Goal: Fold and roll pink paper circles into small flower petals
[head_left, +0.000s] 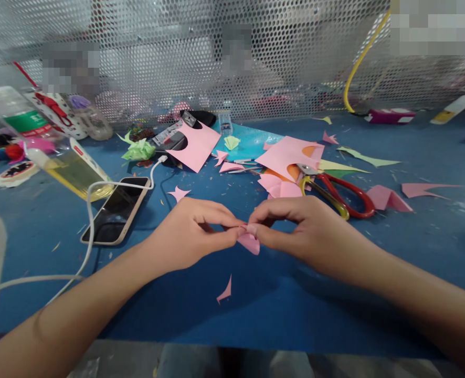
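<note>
As we scan from the far left, we get a clear bottle [73, 173] with yellowish liquid in it, then a dark-screened phone [116, 210] lying face up beside it, a white cable [90, 226] crossing the phone's upper end. Behind, we note crumpled green paper [140, 150]; nearer, a small star-like pink scrap [178, 193].

Next, we have the left hand [197, 231], closed in a pinch, thumb and fingers gripping a pink paper piece [250, 244]. That piece is at center, held just above the blue table [275, 310], its lower part hanging below the fingertips. Beyond this hand we log a pink sheet [199, 144] with curved cutouts; nearer us, a thin pink sliver [225, 292] on the table.

Moving right, we mark the right hand [307, 226], also pinched, thumb and fingers on the same piece, the two hands' fingertips about meeting. Past it lies a second pink sheet [285, 155], near scissors [337, 199] with red and yellow handles. Then a folded pink scrap [388, 198], a green strip [368, 156] and, farther back, a purple box [390, 116].
</note>
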Motion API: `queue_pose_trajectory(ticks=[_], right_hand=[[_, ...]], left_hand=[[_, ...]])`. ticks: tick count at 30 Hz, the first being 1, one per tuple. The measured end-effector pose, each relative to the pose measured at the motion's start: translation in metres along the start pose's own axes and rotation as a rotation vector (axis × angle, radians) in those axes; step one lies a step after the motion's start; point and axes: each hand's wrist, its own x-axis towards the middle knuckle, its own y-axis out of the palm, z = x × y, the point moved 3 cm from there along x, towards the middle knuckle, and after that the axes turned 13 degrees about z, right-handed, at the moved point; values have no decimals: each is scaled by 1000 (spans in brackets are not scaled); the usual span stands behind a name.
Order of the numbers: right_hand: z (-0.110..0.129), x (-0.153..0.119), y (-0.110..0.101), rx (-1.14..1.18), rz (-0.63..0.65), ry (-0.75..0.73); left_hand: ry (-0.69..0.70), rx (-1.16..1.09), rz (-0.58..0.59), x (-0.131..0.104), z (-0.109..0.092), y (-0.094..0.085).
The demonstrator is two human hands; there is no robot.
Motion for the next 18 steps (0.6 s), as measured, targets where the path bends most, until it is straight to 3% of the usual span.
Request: queue_pose_trajectory(ticks=[4, 18], right_hand=[[1, 1, 3, -5, 52, -1], [4, -1, 3, -108, 40, -13]], left_hand=[[2, 22, 21, 0, 1, -1], [-128, 36, 28, 0, -1, 1]])
